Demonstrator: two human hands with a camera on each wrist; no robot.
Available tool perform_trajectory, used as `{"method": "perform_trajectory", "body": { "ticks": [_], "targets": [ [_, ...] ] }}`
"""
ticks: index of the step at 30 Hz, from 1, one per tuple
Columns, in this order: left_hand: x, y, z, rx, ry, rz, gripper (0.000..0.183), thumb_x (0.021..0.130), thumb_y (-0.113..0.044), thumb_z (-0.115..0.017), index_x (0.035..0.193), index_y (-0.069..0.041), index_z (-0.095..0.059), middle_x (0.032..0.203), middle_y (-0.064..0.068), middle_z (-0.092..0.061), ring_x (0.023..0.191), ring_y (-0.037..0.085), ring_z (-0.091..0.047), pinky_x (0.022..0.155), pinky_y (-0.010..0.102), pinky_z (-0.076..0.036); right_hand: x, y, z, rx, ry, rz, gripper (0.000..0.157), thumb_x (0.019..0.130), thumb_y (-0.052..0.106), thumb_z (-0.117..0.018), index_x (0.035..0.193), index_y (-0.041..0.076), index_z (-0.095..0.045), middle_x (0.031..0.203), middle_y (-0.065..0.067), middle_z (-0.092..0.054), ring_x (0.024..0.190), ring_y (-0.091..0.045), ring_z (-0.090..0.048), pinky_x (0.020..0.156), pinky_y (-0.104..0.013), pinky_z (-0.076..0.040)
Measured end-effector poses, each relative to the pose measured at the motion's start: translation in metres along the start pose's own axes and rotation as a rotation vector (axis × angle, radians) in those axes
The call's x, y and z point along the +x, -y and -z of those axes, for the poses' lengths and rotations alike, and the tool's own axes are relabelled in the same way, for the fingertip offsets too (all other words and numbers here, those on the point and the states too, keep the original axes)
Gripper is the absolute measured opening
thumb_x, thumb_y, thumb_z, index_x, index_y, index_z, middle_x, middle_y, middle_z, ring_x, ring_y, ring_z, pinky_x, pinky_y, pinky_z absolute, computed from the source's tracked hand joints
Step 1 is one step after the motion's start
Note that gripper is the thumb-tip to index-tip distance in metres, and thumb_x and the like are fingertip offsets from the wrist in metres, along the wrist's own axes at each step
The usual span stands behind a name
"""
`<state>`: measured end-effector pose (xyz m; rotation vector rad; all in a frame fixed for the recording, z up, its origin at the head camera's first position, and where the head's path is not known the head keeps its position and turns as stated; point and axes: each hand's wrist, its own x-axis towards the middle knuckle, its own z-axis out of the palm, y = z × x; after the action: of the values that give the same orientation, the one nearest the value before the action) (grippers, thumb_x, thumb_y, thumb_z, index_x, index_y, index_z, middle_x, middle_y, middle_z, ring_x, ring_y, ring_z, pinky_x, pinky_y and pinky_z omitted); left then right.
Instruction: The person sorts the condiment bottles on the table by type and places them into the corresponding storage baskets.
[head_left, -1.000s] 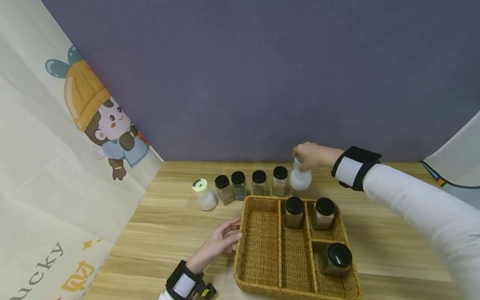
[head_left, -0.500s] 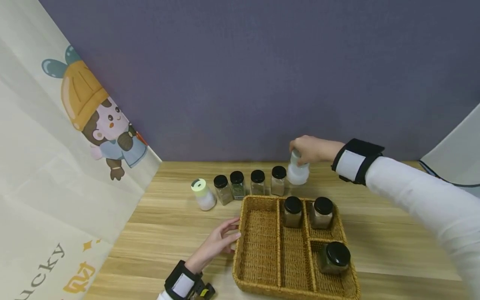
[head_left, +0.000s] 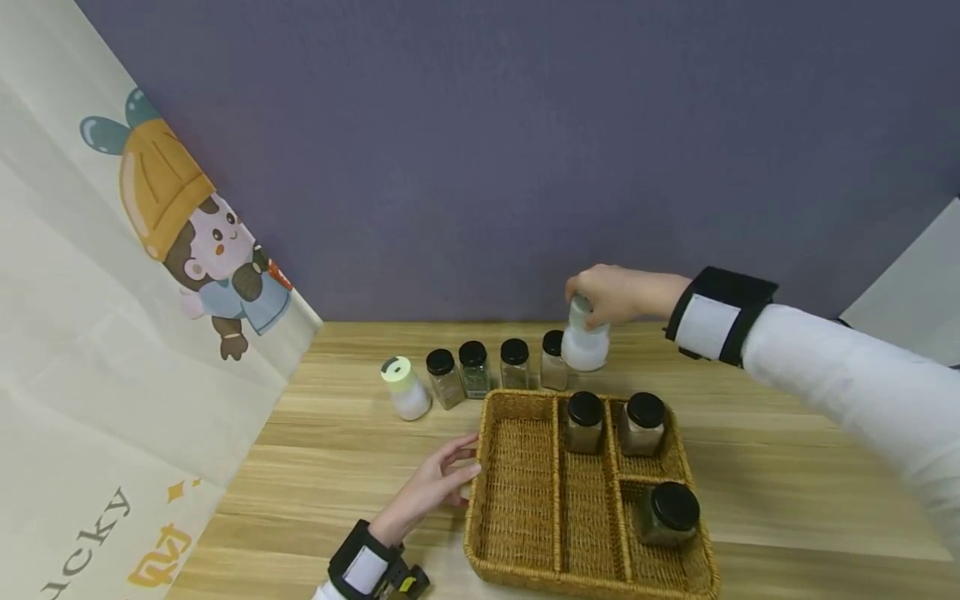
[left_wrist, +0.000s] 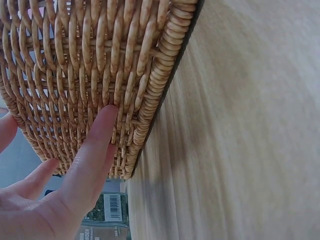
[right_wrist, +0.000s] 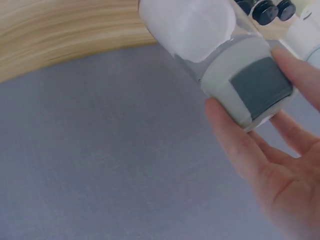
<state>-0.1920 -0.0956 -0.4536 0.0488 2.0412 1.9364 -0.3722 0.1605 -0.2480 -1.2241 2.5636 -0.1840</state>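
My right hand (head_left: 611, 293) grips a clear seasoning shaker of white contents (head_left: 586, 347) by its pale cap (right_wrist: 250, 82), thumb and fingers round the cap in the right wrist view. The shaker is at the right end of the row of spice jars, partly covering the jar with light brown contents (head_left: 553, 372). My left hand (head_left: 435, 483) rests against the left outer wall of the divided wicker basket (head_left: 474, 508). In the left wrist view its fairly straight fingers (left_wrist: 87, 160) touch the weave (left_wrist: 65, 85).
Beside the shaker stand several black-lidded spice jars (head_left: 446, 382) and, at the left end, a yellow-green-capped shaker (head_left: 408, 396). The basket holds three black-lidded jars, one being the dark green one (head_left: 669, 515). A blue-grey wall (head_left: 480, 167) closes the table's back edge.
My right hand has carried the white-filled shaker left and slightly back, closer to the neighbouring jar. My left hand has stayed against the basket. The head view has shifted slightly.
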Motion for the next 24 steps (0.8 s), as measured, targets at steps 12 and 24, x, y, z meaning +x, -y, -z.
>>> {"method": "perform_trajectory", "body": {
  "ticks": [12, 24],
  "targets": [
    [-0.013, 0.003, 0.006, 0.008, 0.017, 0.001, 0.063, 0.085, -0.023, -0.058, 0.136, -0.001, -0.028, 0.13, 0.027, -0.036, 0.101, 0.03, -0.053, 0.066, 0.036, -0.054, -0.008, 0.049, -0.014, -0.036, -0.002, 0.05, 0.037, 0.076, 0.004, -0.067, 0.11, -0.002, -0.055, 0.102, -0.015, -0.057, 0.089, -0.025, -0.055, 0.071, -0.035, -0.05],
    [-0.017, 0.006, 0.005, 0.018, 0.033, 0.006, 0.064, 0.085, -0.024, -0.058, 0.136, -0.002, -0.028, 0.13, 0.027, -0.036, 0.1, 0.031, -0.054, 0.066, 0.036, -0.053, -0.012, 0.084, -0.034, -0.05, -0.006, 0.127, 0.037, 0.076, 0.005, -0.066, 0.111, 0.001, -0.055, 0.102, -0.014, -0.055, 0.091, -0.024, -0.054, 0.073, -0.032, -0.051]
  ]
}}
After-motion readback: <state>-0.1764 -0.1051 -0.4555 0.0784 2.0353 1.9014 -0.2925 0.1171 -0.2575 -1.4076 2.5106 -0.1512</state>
